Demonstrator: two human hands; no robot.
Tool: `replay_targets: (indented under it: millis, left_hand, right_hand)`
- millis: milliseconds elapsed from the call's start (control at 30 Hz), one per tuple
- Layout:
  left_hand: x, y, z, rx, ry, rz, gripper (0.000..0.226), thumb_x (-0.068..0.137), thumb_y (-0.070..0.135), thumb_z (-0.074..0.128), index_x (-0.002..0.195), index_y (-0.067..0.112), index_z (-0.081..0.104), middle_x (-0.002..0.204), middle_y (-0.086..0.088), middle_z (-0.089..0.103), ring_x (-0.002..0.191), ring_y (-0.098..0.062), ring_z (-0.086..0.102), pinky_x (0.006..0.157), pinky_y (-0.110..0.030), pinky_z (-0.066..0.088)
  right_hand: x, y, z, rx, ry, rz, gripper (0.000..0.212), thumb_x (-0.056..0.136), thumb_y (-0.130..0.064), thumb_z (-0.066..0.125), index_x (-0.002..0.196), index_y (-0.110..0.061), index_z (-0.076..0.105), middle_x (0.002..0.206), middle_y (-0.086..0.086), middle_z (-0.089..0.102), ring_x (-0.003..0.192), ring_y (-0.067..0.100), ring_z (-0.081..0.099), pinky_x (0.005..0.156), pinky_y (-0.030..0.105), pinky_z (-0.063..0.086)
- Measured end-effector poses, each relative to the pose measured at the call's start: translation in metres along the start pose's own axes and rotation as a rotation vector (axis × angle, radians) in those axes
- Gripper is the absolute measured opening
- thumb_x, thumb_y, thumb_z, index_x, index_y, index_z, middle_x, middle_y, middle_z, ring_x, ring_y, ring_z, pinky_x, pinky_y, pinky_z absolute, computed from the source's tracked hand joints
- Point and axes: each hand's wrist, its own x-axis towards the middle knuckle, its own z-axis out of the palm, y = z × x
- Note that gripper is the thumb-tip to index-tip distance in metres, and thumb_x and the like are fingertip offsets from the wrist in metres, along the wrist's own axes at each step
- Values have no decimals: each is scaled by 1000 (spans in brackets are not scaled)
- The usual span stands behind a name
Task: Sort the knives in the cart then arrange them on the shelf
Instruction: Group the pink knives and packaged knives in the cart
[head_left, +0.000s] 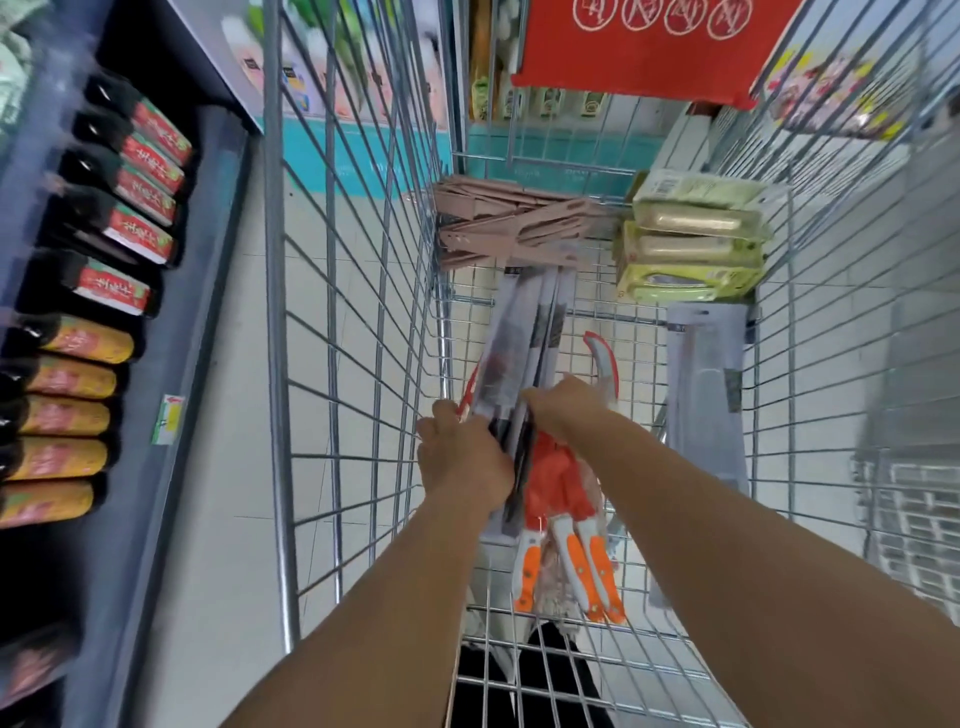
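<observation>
Ideally, the stack of long grey carded knife packs (524, 358), lying lengthwise in the wire shopping cart (358, 291) over the orange-handled knives (582, 566), is squared edge to edge while gripped by the left hand (462, 457) and pinched by the right hand (566, 410), fingers curled.

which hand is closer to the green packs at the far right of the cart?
Right. The right hand is on the grey knife packs, nearer the green packs. The left hand grips the same packs farther left and nearer the person.

Cart walls (358, 291) hem hands; centre floor (623, 353) seemingly open.
</observation>
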Motion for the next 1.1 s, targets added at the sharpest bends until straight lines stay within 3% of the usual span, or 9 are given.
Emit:
replay_targets:
  millis: [67,267,433,500,600,733,900,1000,1100]
  left_hand:
    - [-3,-1,-4,22,-2,-10,34,85,21,55,119,19,57,129,-11,31,121,-33,30,101,-40,36]
    - [-8,2,-7,-111,-134,-21,34,87,24,50,117,10,58,117,-15,52,110,-33,49,87,-37,47]
    - [-18,3,-13,-360,-255,7,34,91,28,46,112,2,53,81,-13,57,82,-30,62,61,-37,44]
    - [-24,5,-17,-423,-277,12,30,95,30,44,112,7,51,79,-4,53,69,-16,53,53,-31,37]
    - [-27,9,-22,-472,-300,51,27,98,33,42,115,13,47,88,3,52,78,-10,51,61,-25,36]
    - [-28,16,-30,-549,-317,83,31,97,35,41,117,14,51,103,-4,57,97,-24,58,83,-34,48]
    - [-32,21,-36,-697,-380,32,30,93,39,48,108,14,56,95,-7,65,78,-19,64,70,-34,57]
    - [-41,23,-35,-717,-349,41,23,90,36,52,107,19,55,90,-7,65,71,-18,61,63,-30,52]
    - [-51,25,-34,-770,-331,63,22,90,32,53,109,21,54,92,-7,66,68,-17,61,61,-29,53]
  right_hand:
    - [-6,-4,-3,-88,-16,7,36,97,-14,42,128,1,50,125,18,56,113,31,55,99,35,41]
    - [-22,-11,-11,-178,-76,33,45,95,2,34,140,8,35,138,22,44,119,31,52,94,32,41]
    - [-26,-3,-12,-115,-36,19,34,93,6,37,121,5,55,132,20,49,89,22,56,95,35,37]
    - [-33,0,-12,-75,-9,17,32,93,4,39,118,4,58,117,19,57,106,28,57,101,41,37]
    - [-40,5,-10,-7,74,0,36,94,-11,37,126,1,52,116,16,58,119,34,50,98,41,40]
    - [-52,8,-18,102,209,3,33,98,-21,33,117,-5,55,114,15,60,117,33,50,98,36,34]
    - [-63,19,-24,259,155,-57,32,97,-11,35,118,0,56,91,8,50,81,22,48,57,21,37]
    - [-66,29,-18,329,186,-57,14,96,-11,36,89,-11,49,72,2,43,78,20,46,69,28,41]
    - [-75,38,-15,428,249,-117,14,92,-19,42,80,-26,38,62,-1,43,59,18,44,58,28,37]
